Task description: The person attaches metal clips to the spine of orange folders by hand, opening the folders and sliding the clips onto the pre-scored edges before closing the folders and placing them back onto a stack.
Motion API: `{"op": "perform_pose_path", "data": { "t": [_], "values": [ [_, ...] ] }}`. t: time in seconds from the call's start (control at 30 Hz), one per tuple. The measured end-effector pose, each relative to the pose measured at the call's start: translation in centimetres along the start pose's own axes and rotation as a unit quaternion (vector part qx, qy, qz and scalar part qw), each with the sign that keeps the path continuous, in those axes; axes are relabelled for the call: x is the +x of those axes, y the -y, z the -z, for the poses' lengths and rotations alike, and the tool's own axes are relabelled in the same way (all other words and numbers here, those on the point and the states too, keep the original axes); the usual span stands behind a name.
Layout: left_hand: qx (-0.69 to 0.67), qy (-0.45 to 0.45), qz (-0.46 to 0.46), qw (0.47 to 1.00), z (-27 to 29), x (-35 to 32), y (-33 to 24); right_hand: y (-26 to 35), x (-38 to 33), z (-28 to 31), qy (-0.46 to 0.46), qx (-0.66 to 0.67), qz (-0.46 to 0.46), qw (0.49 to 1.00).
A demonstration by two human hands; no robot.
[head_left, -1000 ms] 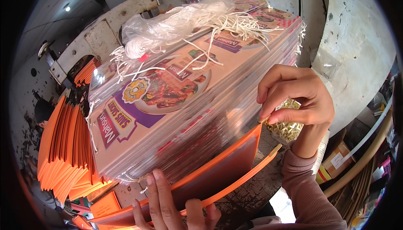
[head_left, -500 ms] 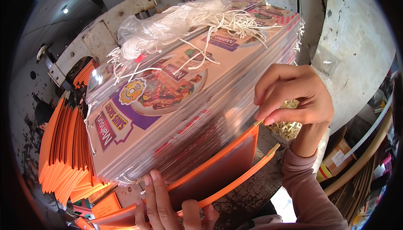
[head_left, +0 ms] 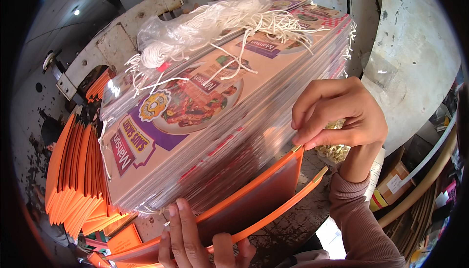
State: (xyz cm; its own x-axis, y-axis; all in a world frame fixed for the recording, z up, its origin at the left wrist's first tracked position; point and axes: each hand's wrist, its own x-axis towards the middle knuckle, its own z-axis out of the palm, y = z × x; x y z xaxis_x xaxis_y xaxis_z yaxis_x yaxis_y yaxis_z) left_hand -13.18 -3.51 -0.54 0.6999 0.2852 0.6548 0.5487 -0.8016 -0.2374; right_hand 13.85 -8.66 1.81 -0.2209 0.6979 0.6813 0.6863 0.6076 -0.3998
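An orange folder [head_left: 261,177] with a dark inner face stands on edge, its two orange edges spread apart. Across its lower left part lies my left hand [head_left: 188,243], closed on those edges with several fingers over the upper one. At the upper edge's right-hand corner sits a small gold metal corner piece [head_left: 296,148]. My right hand [head_left: 342,114] has thumb and fingertips pinched at that piece. Another gold corner piece [head_left: 321,171] caps the end of the nearer edge. Beneath my right hand shows a clear bag of gold corner pieces [head_left: 333,153], partly hidden.
Behind the folder rises a tall stack of printed food-picture boards [head_left: 205,102] in clear plastic. White cords [head_left: 220,23] in a plastic bag lie on top. Many orange folders [head_left: 75,180] stand at left, near a person in a dark cap [head_left: 50,131]. A cardboard box [head_left: 393,182] sits right.
My right hand has shifted very slightly at the folder's corner, and the gold corner piece there now shows more clearly. My left hand keeps its place on the folder.
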Motion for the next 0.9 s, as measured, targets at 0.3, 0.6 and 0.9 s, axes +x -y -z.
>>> {"op": "perform_pose_path", "data": {
  "t": [0.3,0.6,0.9],
  "values": [
    [0.038,-0.04,-0.013,0.998,-1.9,0.1,1.4,-0.4,0.2,0.0,0.017,0.05,-0.012,0.999],
    [-0.029,-0.011,-0.002,1.0,-0.8,0.6,0.8,-0.7,0.4,-0.3,0.012,0.083,-0.033,0.996],
    [-0.22,0.087,-0.027,0.971,1.6,3.9,2.5,-1.6,0.4,-0.4,0.023,0.091,-0.018,0.995]
  ]
}}
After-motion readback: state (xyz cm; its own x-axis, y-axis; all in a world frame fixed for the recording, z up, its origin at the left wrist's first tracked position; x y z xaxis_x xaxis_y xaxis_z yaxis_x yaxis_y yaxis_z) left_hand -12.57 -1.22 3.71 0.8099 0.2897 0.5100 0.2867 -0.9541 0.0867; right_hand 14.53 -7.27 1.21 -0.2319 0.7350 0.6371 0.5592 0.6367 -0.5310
